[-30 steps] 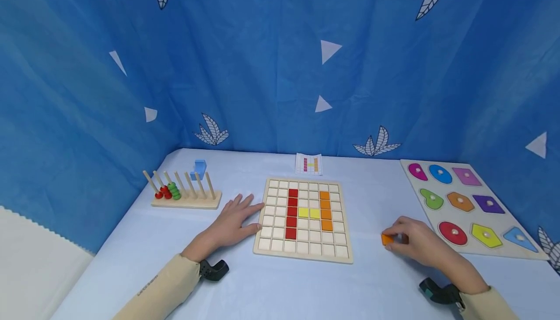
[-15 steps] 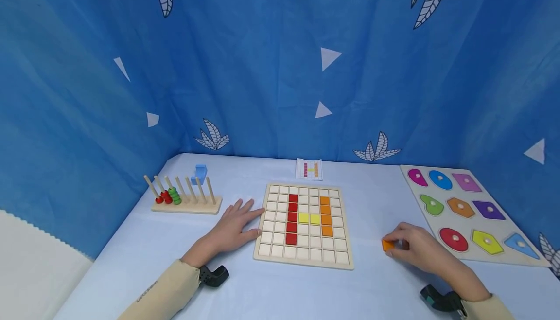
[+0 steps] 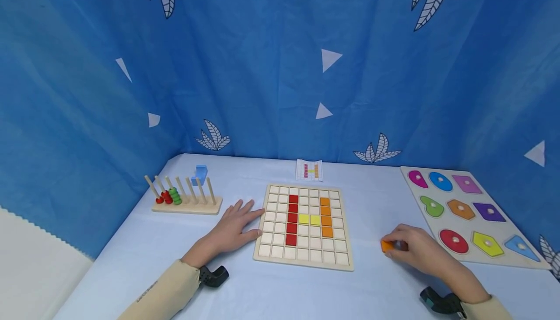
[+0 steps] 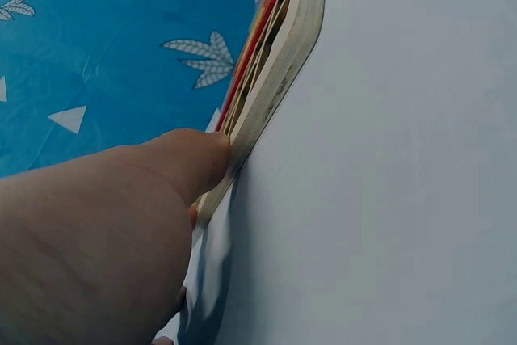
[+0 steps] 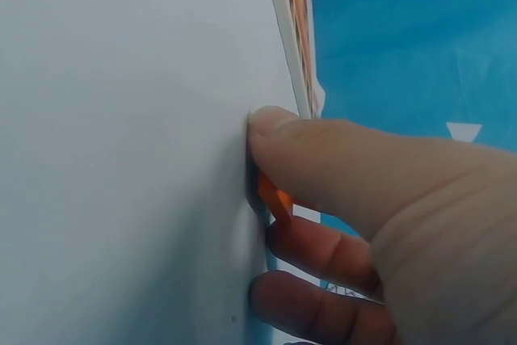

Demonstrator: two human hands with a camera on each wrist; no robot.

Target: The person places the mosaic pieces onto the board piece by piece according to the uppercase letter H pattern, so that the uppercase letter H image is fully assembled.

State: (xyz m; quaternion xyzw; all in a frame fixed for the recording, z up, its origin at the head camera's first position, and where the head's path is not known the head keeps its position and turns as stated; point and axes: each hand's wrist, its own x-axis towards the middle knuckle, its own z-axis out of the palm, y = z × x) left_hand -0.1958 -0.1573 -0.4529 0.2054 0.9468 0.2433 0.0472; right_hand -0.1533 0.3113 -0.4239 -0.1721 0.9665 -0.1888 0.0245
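In the head view a wooden grid board [image 3: 302, 263] lies mid-table. A column of red tiles [image 3: 292, 217], two yellow tiles [image 3: 309, 219] and a column of orange tiles [image 3: 325, 220] fill some of its squares. My left hand [image 3: 234, 228] lies with spread, straight fingers, touching the board's left edge; the left wrist view has the thumb against that edge [image 4: 279, 78]. Right of the board, my right hand [image 3: 415, 248] pinches an orange tile [image 3: 386, 246] between thumb and fingers, at the table surface. In the right wrist view the thumb partly hides this orange tile [image 5: 275, 198].
Behind the board lies a small pattern card [image 3: 309, 170]. At left stand a peg rack [image 3: 188, 206] with red and green beads and a light blue block [image 3: 200, 174]. A shape puzzle board [image 3: 468, 227] with coloured knobbed pieces lies at the right.
The head view has tilted slightly, so everything sits a little lower in it. Both hands stay nearly still, the right one keeping its pinch on the orange tile.
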